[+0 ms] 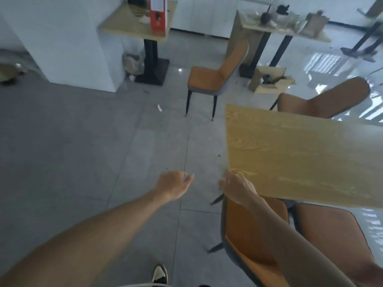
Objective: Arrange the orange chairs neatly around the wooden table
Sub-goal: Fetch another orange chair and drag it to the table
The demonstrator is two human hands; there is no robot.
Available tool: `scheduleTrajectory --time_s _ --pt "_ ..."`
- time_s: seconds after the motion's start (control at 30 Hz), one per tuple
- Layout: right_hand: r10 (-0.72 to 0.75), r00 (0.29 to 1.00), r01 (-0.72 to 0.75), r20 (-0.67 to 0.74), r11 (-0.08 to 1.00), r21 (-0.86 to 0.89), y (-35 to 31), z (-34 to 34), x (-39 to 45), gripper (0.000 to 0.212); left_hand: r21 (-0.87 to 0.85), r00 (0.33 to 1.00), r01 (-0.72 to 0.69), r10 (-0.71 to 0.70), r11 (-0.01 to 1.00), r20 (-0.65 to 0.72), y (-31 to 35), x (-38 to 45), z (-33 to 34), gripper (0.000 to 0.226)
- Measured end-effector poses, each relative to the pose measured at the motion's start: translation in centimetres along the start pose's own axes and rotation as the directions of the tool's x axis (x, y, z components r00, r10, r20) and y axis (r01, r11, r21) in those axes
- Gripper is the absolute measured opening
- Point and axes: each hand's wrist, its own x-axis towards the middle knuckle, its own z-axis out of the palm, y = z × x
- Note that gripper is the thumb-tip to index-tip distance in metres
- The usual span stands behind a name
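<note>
The wooden table (300,158) fills the right side of the view. Two orange chairs are tucked at its near edge: one (244,235) under my right arm and one (331,230) further right. A third orange chair (323,102) stands at the far side of the table. Another orange chair (209,79) stands apart on the floor beyond the table's left corner. My right hand (236,189) rests at the table's near left corner, fingers loosely spread. My left hand (174,184) hovers over the floor, open and holding nothing.
A white pillar (68,42) rises at the left. Behind it stands a small table (128,27) with a red box (158,13). Another cluttered table (286,27) and an open cardboard box (269,79) are at the back right. Grey tiled floor (83,141) spreads to the left.
</note>
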Motion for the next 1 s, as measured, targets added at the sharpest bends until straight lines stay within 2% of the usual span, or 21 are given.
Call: scheduleTrajectory --time_s 0.1,0.17,0.33,0.5,0.7,0.87,1.0 --pt "-0.025 0.999 0.025 0.022 0.999 -0.022 -4.9 -2.7 4.5 0.050 0.022 1.000 0.005 -0.004 1.000 -0.029 -3.2 3.2 -6.0 0.055" --pt "-0.033 0.999 0.034 0.043 0.999 -0.035 -9.8 -4.7 11.8 0.051 0.019 0.999 0.047 -0.047 0.999 -0.026 -7.4 9.1 -10.8 0.053" --pt "-0.130 0.990 0.121 -0.046 0.978 -0.169 -11.3 -5.9 15.5 0.057 0.099 0.999 0.016 -0.013 0.995 -0.039 -8.2 11.9 -13.2 0.051" --pt "-0.152 0.985 0.135 -0.082 0.974 -0.180 -15.2 -7.9 27.8 0.061 0.138 0.999 0.020 -0.015 0.990 -0.041 -11.4 23.9 -17.7 0.062" --pt "-0.075 0.997 0.075 0.009 0.981 -0.176 -18.6 -11.4 40.2 0.063 0.188 0.999 0.015 -0.021 0.982 0.030 -14.0 36.4 -23.4 0.063" --pt "-0.025 0.999 0.030 0.034 0.988 -0.154 -19.7 -15.7 48.7 0.063 0.198 0.999 -0.006 -0.002 0.980 0.040 -14.3 46.6 -27.7 0.064" --pt "0.038 0.995 -0.025 0.094 0.991 -0.133 -19.9 -18.7 56.9 0.064 0.187 0.993 -0.040 0.019 0.981 0.117 -14.1 56.1 -30.0 0.064"
